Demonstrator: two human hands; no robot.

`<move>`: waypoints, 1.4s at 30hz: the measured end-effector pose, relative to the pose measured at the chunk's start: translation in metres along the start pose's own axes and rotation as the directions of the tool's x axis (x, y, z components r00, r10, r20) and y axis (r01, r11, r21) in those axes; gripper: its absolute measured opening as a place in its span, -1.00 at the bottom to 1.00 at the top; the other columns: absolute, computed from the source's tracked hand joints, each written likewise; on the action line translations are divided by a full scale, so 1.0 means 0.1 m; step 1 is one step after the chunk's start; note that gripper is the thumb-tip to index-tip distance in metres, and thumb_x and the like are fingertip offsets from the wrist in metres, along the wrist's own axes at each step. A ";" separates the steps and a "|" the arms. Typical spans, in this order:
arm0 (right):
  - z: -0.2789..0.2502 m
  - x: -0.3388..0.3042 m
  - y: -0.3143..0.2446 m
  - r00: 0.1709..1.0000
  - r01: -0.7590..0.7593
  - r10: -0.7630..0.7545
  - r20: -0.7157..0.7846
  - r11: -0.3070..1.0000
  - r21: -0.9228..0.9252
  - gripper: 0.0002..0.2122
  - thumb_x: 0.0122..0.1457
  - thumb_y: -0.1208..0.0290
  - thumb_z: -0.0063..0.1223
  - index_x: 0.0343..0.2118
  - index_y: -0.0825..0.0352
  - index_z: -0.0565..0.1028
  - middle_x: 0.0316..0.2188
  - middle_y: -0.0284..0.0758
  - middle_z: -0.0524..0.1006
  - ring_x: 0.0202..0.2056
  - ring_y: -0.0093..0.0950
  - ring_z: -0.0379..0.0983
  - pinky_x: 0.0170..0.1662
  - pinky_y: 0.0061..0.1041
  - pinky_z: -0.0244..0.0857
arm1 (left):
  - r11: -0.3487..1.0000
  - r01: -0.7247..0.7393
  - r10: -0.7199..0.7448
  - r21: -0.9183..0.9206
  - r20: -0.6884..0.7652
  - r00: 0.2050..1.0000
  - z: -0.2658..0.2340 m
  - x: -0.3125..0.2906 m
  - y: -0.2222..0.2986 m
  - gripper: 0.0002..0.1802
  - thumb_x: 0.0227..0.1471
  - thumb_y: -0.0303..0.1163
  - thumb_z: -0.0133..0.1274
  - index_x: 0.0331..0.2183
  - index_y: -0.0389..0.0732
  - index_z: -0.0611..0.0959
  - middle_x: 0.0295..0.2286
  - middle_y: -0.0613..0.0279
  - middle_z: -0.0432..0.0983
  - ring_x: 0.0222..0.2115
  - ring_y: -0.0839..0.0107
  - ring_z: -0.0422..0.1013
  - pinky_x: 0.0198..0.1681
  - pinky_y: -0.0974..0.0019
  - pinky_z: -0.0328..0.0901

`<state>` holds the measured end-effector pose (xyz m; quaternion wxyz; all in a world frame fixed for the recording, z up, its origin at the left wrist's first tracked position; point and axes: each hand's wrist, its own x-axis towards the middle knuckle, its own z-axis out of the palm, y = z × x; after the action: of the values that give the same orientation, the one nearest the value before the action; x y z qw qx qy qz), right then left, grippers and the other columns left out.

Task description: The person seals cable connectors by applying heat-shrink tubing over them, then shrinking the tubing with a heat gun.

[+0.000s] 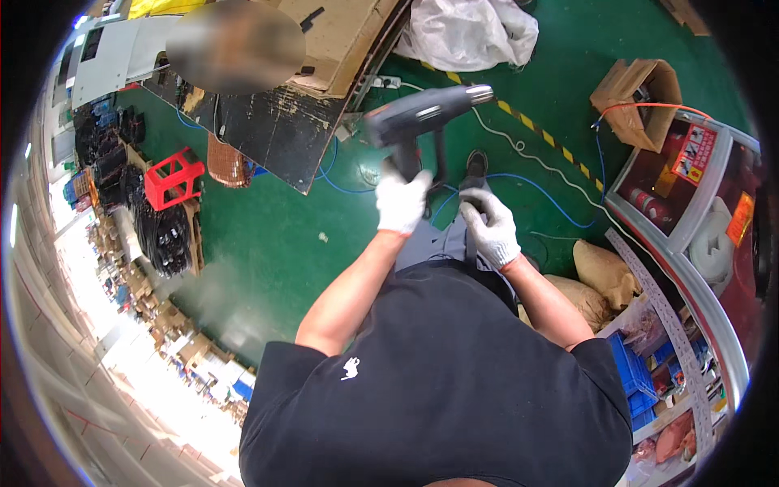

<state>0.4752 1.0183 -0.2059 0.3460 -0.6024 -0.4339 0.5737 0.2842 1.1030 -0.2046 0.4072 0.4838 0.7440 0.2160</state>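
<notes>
In my left hand point(403, 199), wearing a white knit glove, is a black heat gun point(422, 116), gripped by its handle. It is raised in front of me, its metal nozzle aimed to the right. A black strap or cord loops down behind the handle. My right hand point(491, 227), in a similar white glove with greyish fingers, is at waist height beside it, apart from the heat gun. Its fingers curl toward the thumb; whether anything is between them is hidden.
A dark worktable point(268, 130) with cardboard on it stands ahead left, near a red stool point(173, 178). Blue hose point(535, 180) and white cable cross the green floor point(268, 243). An open carton point(637, 101) and a red-and-grey cabinet point(677, 207) stand right; paper sacks point(604, 272) lie below.
</notes>
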 end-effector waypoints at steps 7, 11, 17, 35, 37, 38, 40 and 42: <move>-0.31 0.50 0.42 0.896 -0.276 0.384 -0.221 0.873 0.401 -0.44 0.33 0.12 0.19 0.25 0.43 0.44 0.03 -0.16 0.61 0.09 -0.42 0.52 0.17 -0.44 0.36 | 0.894 -0.418 0.374 0.163 0.241 0.896 1.16 0.06 0.29 -0.45 -0.01 -0.33 0.21 0.05 -0.17 0.48 -0.17 -0.15 0.58 -0.19 -0.21 0.55 -0.11 -0.15 0.43; -0.49 0.61 0.43 0.796 -0.240 0.587 -0.152 0.535 0.810 -0.52 0.32 0.12 0.25 0.16 0.35 0.53 0.01 -0.30 0.60 0.02 -0.48 0.51 0.13 -0.48 0.37 | 0.725 -0.644 0.555 0.243 0.348 0.756 1.52 0.00 0.33 -0.53 -0.06 -0.36 0.20 -0.05 -0.13 0.52 -0.23 0.00 0.55 -0.21 -0.07 0.51 -0.15 -0.08 0.41; -0.57 0.76 0.64 0.763 -0.004 0.639 -0.101 0.161 0.987 -0.83 0.29 0.22 0.30 -0.24 0.20 0.63 -0.30 -0.39 0.65 -0.22 -0.47 0.57 -0.03 -0.41 0.46 | 0.674 -0.723 0.509 0.153 0.613 0.604 1.64 0.08 0.33 -0.55 -0.06 -0.40 0.16 -0.07 -0.22 0.53 -0.22 -0.04 0.53 -0.19 -0.09 0.49 -0.14 -0.11 0.38; 0.55 1.16 3.13 0.486 0.205 0.754 -0.442 0.393 0.896 -0.47 0.19 0.44 0.11 0.26 0.23 0.40 -0.08 -0.37 0.56 -0.03 -0.47 0.48 0.23 -0.31 0.27 | 0.561 0.358 -0.281 0.746 -0.236 0.930 2.08 5.18 -4.33 -0.34 0.23 0.09 -0.13 -0.19 -0.32 0.77 -0.11 -0.25 0.64 -0.03 -0.20 0.56 0.05 -0.15 0.42; 0.59 1.37 3.11 0.409 0.139 0.763 -0.501 0.490 0.860 -0.51 0.13 0.33 0.21 0.15 0.27 0.45 -0.08 -0.30 0.57 0.03 -0.33 0.48 0.22 -0.11 0.28 | 0.515 0.349 -0.252 0.783 -0.251 0.935 1.78 5.79 -4.77 -0.27 0.26 0.13 -0.17 -0.16 -0.39 0.75 -0.15 -0.35 0.63 -0.06 -0.17 0.58 0.03 -0.09 0.44; 0.65 1.60 3.08 0.391 0.159 0.754 -0.528 0.510 0.845 -0.56 0.11 0.25 0.28 0.03 0.29 0.51 -0.08 -0.25 0.57 0.02 -0.26 0.49 0.14 -0.07 0.35 | 0.509 0.402 -0.284 0.761 -0.292 0.913 1.61 6.17 -4.90 -0.19 0.29 0.18 -0.20 -0.18 -0.47 0.73 -0.13 -0.36 0.63 -0.05 -0.16 0.58 0.01 -0.06 0.44; 0.76 1.39 3.43 0.423 0.030 0.678 -0.601 0.652 0.757 -0.44 0.03 0.16 0.35 0.09 0.27 0.48 -0.20 -0.31 0.56 -0.09 -0.33 0.47 0.14 -0.09 0.32 | 0.589 0.354 -0.275 0.726 -0.232 0.933 1.44 6.80 -5.09 -0.04 0.30 0.30 -0.26 -0.16 -0.56 0.69 -0.18 -0.25 0.68 -0.17 -0.07 0.61 -0.05 0.01 0.44; 0.87 1.70 3.51 0.583 0.233 0.654 -0.483 0.435 0.870 -0.35 0.04 0.32 0.34 0.23 0.28 0.38 -0.26 -0.32 0.52 -0.13 -0.37 0.44 0.29 -0.12 0.19 | 0.770 0.573 -0.531 0.282 -0.216 0.819 1.06 7.88 -4.63 -0.53 0.22 0.12 0.15 -0.20 -0.12 0.61 -0.47 0.15 0.47 -0.53 0.21 0.47 -0.42 0.05 0.48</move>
<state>0.4271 1.0331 -0.6027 0.6653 -0.5727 0.2146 0.4282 -0.0389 1.5984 -0.9096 0.3175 0.2910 0.9024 -0.0133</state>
